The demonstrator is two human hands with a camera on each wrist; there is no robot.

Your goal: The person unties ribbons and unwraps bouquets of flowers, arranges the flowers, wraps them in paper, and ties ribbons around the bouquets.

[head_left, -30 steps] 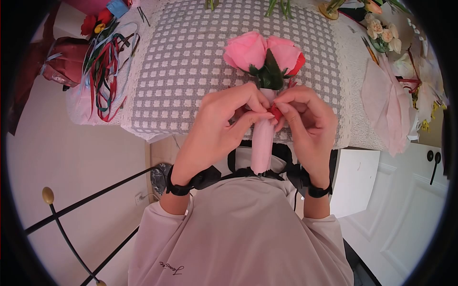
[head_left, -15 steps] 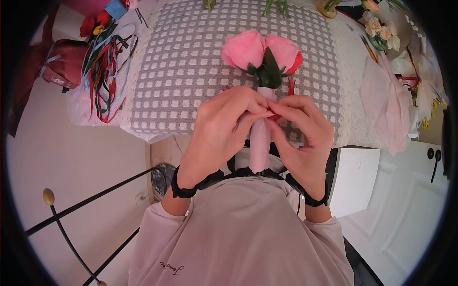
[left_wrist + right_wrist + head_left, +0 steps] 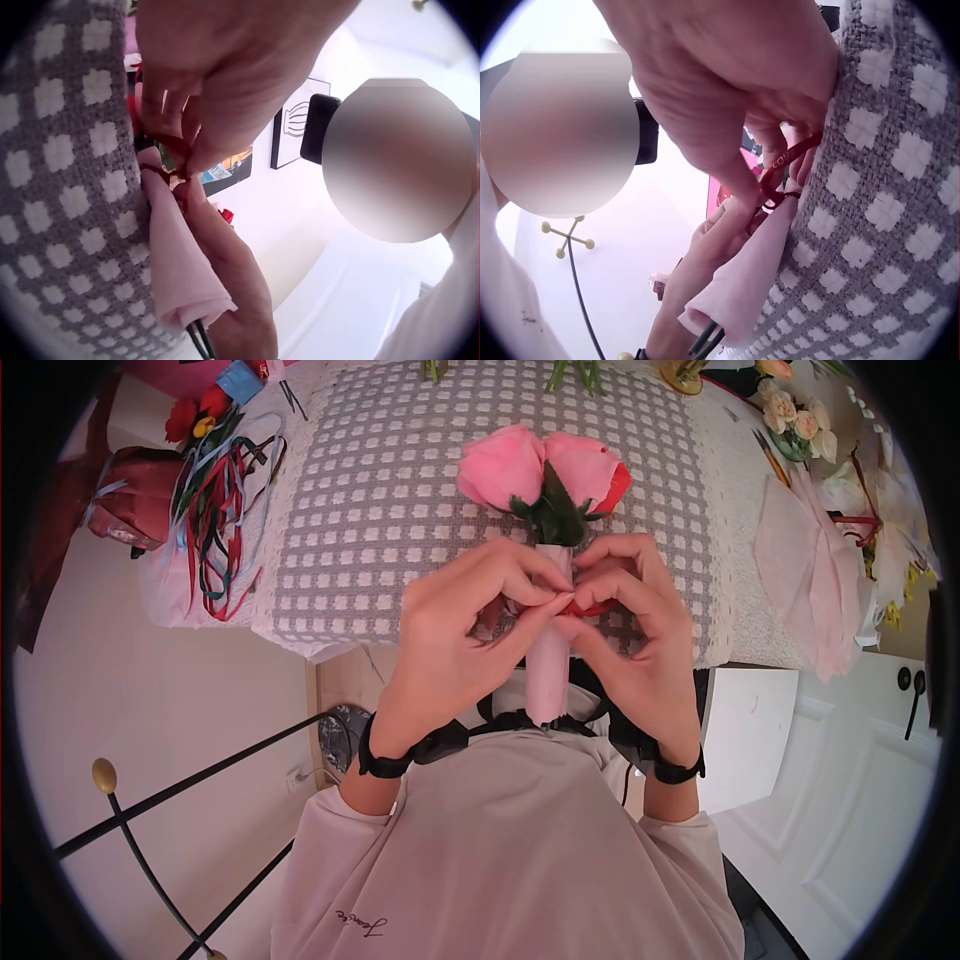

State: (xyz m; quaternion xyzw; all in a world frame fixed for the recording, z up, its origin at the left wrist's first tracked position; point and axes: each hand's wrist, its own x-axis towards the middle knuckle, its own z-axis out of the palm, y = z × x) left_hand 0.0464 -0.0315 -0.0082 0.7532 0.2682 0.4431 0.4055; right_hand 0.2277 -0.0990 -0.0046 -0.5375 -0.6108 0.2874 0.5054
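Note:
Pink roses (image 3: 503, 468) with dark green leaves and a red petal edge lie on the checked cloth, their stems inside a pale pink wrap (image 3: 547, 675). My left hand (image 3: 465, 625) pinches a red ribbon at the wrap's upper part, thumb and index fingertip together. From the other side my right hand (image 3: 640, 625) pinches the same ribbon (image 3: 598, 608), fingertips almost touching the left ones. In the right wrist view the ribbon (image 3: 787, 157) carries printed letters and loops round the wrap (image 3: 751, 274). Green stem ends (image 3: 201, 341) stick out of the wrap's bottom in the left wrist view.
Tangled ribbons (image 3: 215, 525) and red flowers lie at the left. A folded pink sheet (image 3: 808, 575), pale flowers (image 3: 800, 420) and a pencil-like stick are at the right. More green stems (image 3: 577, 374) show at the cloth's far edge. A black rail (image 3: 200, 777) stands lower left.
The right hand first moved its fingers down and behind the wrap's side, then spread them a little, with more red ribbon showing under them. The flowers and wrap shifted slightly left.

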